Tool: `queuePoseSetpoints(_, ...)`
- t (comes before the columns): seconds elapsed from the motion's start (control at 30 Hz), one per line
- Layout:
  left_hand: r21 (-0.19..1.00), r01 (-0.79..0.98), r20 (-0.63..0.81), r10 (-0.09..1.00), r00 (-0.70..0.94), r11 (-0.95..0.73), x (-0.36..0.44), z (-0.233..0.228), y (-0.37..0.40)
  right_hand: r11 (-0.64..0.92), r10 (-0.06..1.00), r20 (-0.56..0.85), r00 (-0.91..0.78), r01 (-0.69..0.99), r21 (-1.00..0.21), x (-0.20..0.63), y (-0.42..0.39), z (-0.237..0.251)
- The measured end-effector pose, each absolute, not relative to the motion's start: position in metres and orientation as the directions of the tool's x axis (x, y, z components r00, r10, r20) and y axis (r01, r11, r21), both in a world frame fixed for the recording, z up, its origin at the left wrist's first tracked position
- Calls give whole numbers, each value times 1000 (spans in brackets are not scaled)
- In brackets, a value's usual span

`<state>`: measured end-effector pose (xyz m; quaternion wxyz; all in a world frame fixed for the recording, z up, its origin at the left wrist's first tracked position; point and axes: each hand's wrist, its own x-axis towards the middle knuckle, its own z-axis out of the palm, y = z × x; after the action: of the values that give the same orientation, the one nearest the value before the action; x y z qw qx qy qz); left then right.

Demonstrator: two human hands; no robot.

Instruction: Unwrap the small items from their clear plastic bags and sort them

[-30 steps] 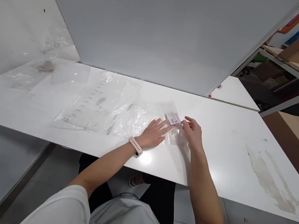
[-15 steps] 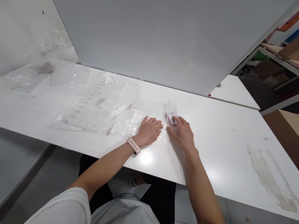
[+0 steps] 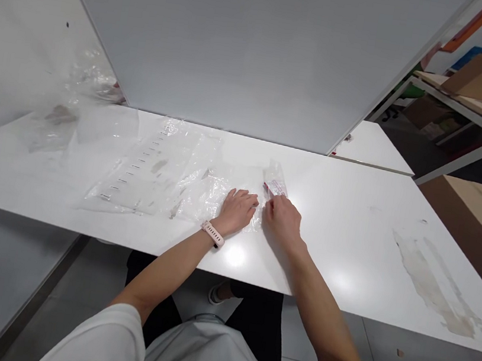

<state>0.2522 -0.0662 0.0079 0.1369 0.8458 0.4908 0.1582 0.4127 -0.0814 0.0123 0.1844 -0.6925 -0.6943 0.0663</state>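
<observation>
My left hand (image 3: 237, 212) lies palm down on a clear plastic bag (image 3: 216, 192) spread over the white table, its fingers stretched out. Just to its right, my right hand (image 3: 284, 219) has its fingers curled in a pinch at the near end of a small clear plastic packet (image 3: 276, 170). Red edging and a printed white label (image 3: 276, 187) show in the packet. The right fingertips are partly hidden, but they appear closed on the packet's edge. A larger clear plastic sheet with a row of dark marks (image 3: 138, 160) lies to the left.
A grey upright panel (image 3: 249, 56) stands along the table's back edge. Crumpled clear plastic (image 3: 96, 79) rests in the left corner, with a blurred brownish patch (image 3: 60, 114) I cannot make out. A tape-like residue strip (image 3: 432, 285) marks the right side; a cardboard box (image 3: 472, 225) is beyond.
My right hand's fingers have curled in from a looser reach over the packet and drawn slightly nearer me. My left hand stays nearly in place. The plastic at far left has shifted.
</observation>
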Motion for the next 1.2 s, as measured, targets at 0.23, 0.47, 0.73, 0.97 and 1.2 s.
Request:
queuePoseSetpoints(0.23, 414, 789, 92, 883, 460, -454, 252, 12, -67, -396, 758, 306, 576, 779, -486, 490, -72, 26)
queuePoseSetpoints(0.47, 390, 792, 103, 877, 470, -470, 253, 11, -67, 92, 564, 775, 285, 911, -402, 466, -72, 16)
queuePoseSetpoints(0.73, 367, 793, 111, 869, 482, -487, 253, 9, -66, 22, 905, 380, 190, 872, -489, 420, -53, -19)
queuePoseSetpoints(0.97, 379, 786, 112, 867, 485, -488, 252, 8, -67, 20, 793, 490, 361, 790, -613, 435, -54, -11)
queuePoseSetpoints(1.2, 372, 785, 100, 862, 497, -496, 252, 9, -68, -105, 893, 334, 303, 861, -498, 429, -56, -12)
